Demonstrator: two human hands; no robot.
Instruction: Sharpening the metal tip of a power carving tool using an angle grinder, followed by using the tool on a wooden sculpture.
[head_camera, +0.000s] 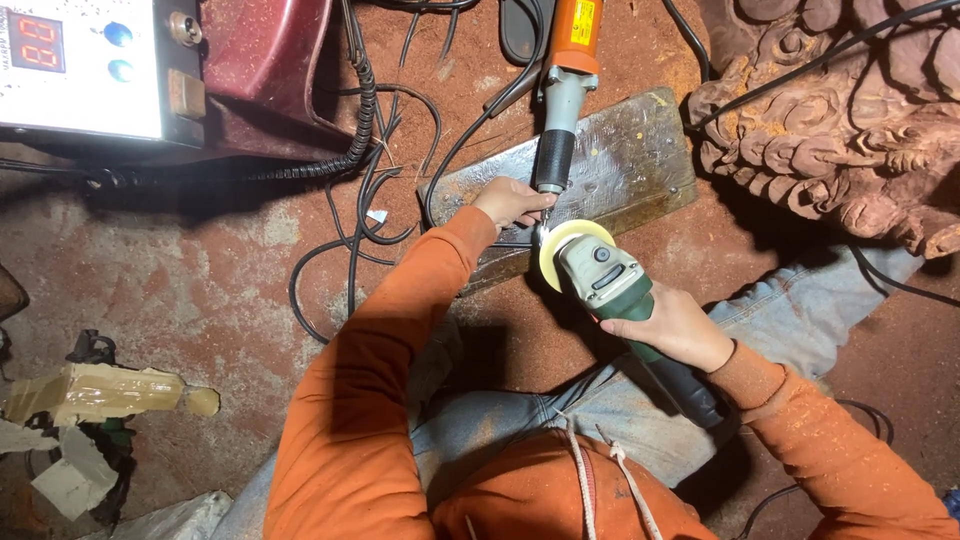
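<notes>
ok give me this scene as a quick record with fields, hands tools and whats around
left hand: fingers at a small part beside the yellow disc
right hand: wrapped around the green angle grinder
work surface: worn metal plate on the red dusty floor
second tool: orange and grey power tool lying on the plate
around: carved wood piece, white control box, black cables

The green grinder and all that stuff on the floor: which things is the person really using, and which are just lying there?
In use:
- green grinder, held by the right hand
- its yellow disc
- left hand, fingers at the disc
- metal plate underneath

Lying about:
- orange tool
- control box
- carved wood
- cables
- taped bundle
</notes>
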